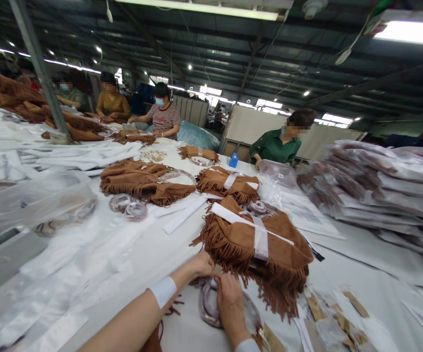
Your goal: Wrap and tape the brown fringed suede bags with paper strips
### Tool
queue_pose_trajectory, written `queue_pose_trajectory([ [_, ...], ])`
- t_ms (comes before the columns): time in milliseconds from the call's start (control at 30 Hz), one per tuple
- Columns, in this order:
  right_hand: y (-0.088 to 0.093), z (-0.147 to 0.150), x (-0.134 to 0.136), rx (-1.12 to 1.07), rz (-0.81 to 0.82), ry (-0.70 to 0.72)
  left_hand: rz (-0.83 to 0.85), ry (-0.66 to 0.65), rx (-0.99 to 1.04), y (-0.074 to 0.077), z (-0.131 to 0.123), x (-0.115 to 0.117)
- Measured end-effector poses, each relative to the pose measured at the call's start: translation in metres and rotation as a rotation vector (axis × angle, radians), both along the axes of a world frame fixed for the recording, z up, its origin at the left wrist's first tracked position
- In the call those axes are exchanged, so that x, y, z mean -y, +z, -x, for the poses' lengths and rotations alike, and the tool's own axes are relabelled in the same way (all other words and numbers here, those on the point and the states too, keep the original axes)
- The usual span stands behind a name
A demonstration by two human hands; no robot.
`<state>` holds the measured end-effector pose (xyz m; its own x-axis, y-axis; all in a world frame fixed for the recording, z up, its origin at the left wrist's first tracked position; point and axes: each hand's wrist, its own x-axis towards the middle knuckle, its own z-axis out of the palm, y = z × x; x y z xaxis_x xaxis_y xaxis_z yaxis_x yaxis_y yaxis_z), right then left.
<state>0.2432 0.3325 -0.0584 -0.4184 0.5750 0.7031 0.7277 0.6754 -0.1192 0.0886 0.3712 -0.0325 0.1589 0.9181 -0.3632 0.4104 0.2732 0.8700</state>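
My left hand [201,264] rests at the near edge of a stack of brown fringed suede pieces [258,244] bound with white paper strips; its fingers curl under the fringe. My right hand [228,293] lies just below the stack, fingers closed on a clear plastic bag holding a coiled strap [208,305]. Both wrists wear white bands. What the left fingers grip is hidden by the fringe.
More fringed piles [145,181] [229,182] lie on the white table [152,254]. Bagged stacks [380,190] fill the right side, flat plastic bags [35,200] the left, paper tags [343,313] the near right. Several people work at the far side.
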Motion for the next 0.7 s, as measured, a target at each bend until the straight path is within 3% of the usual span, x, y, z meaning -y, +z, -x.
queue_pose_trajectory([
  [133, 0.001, -0.001, -0.007, 0.049, -0.078, 0.055, -0.08, 0.002, -0.096, -0.002, -0.007, 0.0],
  [333, -0.005, -0.001, -0.018, 0.04, 0.027, 0.04, -0.193, 0.051, -0.088, -0.006, -0.007, 0.001],
  [500, -0.006, 0.001, -0.018, 0.011, 0.088, 0.006, -0.149, 0.023, -0.05, -0.003, -0.002, -0.003],
  [700, -0.002, 0.003, -0.014, -0.073, 0.285, -0.03, -0.045, -0.047, -0.046, 0.014, 0.0, -0.002],
])
